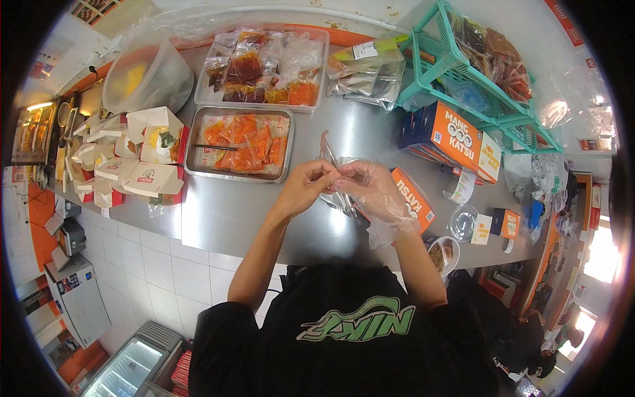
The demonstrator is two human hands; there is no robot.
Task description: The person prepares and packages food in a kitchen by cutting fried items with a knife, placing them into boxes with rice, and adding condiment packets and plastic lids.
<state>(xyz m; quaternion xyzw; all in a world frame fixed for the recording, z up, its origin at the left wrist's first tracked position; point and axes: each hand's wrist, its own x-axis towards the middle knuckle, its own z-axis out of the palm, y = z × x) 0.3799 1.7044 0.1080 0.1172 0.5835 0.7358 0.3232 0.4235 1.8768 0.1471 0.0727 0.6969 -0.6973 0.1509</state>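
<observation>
Above the steel counter, my left hand (310,186) and my right hand (369,186) meet fingertip to fingertip on a thin, shiny silver pouch (339,201), seen nearly edge-on. A loose clear plastic glove covers my right hand; the left is bare. Just right of my gloved hand lies an orange and navy printed carton (414,198), partly hidden by it. Farther left, a steel tray (238,176) holds sachets of orange sauce (243,144) with a dark pen-like stick on them. Several flat silver pouches (367,84) lie farther back.
A clear plastic bin (320,64) of sauce packets stands at the back. Open food boxes (149,173) crowd the left. Teal stacked baskets (456,64), upright cartons (446,141), a clear lid (463,223) and a food tub (444,255) are at the right.
</observation>
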